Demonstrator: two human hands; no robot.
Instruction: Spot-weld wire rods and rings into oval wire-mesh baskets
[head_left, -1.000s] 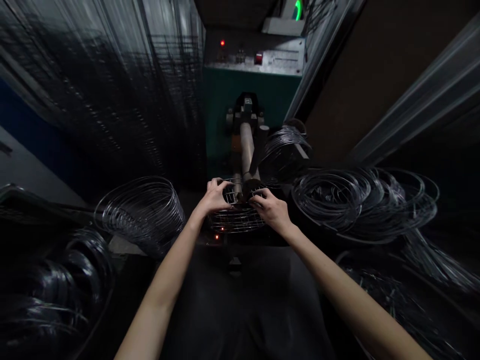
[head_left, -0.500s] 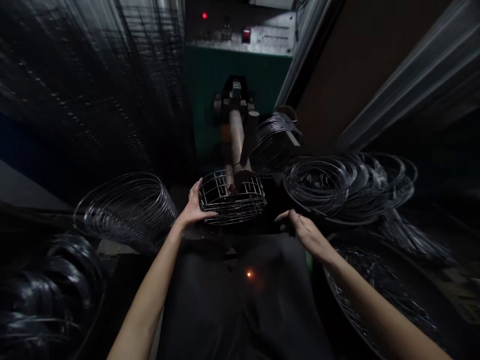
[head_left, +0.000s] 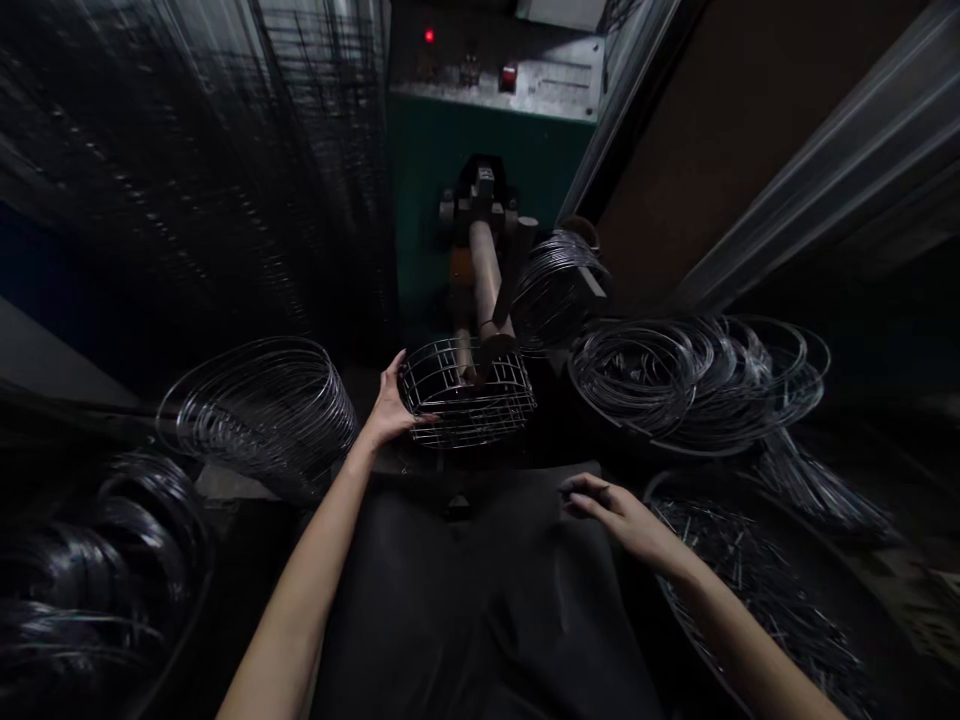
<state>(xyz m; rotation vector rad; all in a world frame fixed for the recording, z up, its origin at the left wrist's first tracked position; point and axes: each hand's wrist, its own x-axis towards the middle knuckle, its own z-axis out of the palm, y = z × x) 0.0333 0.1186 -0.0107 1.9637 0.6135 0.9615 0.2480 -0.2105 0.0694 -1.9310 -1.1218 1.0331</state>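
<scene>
A round wire basket (head_left: 469, 425) of silvery metal rods sits under the electrodes of a spot welder (head_left: 489, 275). The lower electrode arm reaches into its frame. My left hand (head_left: 391, 410) grips the basket's left side, thumb toward me and fingers on the far side. My right hand (head_left: 607, 505) hovers over the dark apron (head_left: 480, 580), apart from the basket. Its fingers are drawn together, and whatever lies between them is too small and dark to make out.
Wire rings fill a tray (head_left: 660, 440) on the right, and short rods lie in a pan (head_left: 720, 650) below it. Wire coils (head_left: 262, 410) stand at left, with more rings (head_left: 97, 570) nearer. A panel (head_left: 555, 75) with a red light tops the green machine.
My right hand has come down and nearer to me, over the apron. A glowing spark above the apron has gone. My left hand stays on the wire basket; the view has shifted slightly.
</scene>
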